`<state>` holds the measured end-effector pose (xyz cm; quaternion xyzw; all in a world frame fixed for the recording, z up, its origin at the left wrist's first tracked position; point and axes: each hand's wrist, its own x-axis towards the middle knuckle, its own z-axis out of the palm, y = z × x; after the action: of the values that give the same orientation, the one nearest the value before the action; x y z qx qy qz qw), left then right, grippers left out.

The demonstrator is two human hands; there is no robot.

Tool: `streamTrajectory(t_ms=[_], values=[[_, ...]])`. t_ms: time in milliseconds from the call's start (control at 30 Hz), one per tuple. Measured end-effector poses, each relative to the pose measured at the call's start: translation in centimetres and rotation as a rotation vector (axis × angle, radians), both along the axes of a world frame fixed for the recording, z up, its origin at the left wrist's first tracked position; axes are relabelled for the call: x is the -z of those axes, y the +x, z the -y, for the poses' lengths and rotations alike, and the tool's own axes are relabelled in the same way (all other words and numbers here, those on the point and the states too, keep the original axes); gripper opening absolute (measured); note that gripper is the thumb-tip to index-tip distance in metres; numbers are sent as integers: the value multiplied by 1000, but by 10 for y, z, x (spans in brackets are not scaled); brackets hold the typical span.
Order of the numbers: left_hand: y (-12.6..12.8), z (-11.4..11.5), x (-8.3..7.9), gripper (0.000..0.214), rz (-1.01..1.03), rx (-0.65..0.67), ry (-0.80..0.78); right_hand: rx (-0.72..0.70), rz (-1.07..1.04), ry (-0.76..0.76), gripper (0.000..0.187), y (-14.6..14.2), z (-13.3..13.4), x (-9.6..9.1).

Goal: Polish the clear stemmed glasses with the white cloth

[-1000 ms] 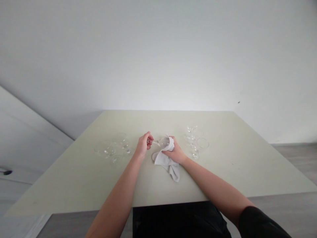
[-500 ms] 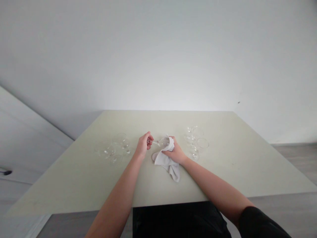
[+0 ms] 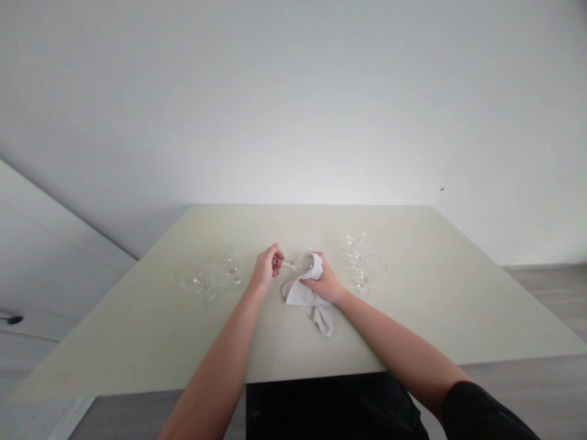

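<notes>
Table meets wall along its far edge; the near edge runs beneath the forearms. Sideways room is tight, the left glasses and right glasses sitting near those arms; more room lies toward the wall. The left hand curls closed on the stem end of a wine glass, held sideways over mid-table; the right hand grips its bowl end through a cloth.

Table, with the wall behind: a glass is held sideways between left hand (foot end) and right hand (bowl end), a cloth between right hand and bowl; left cluster of glasses and right cluster of glasses flank them, exact counts unclear.
</notes>
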<state>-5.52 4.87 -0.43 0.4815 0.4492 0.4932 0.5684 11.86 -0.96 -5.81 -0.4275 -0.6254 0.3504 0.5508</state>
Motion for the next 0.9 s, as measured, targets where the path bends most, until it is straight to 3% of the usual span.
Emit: streamTrajectory(t_ms=[600,800,900], values=[[1,-2,3,38,21,-34,-1,11,-28,-67,65,-1,2,-3],[0,0,2,34,-23,-18,58,50,-80,-110,49,-3,3,-4],[-2,4,1,34,-156,-32,221,76,-124,-120,38,-5,1,-5]])
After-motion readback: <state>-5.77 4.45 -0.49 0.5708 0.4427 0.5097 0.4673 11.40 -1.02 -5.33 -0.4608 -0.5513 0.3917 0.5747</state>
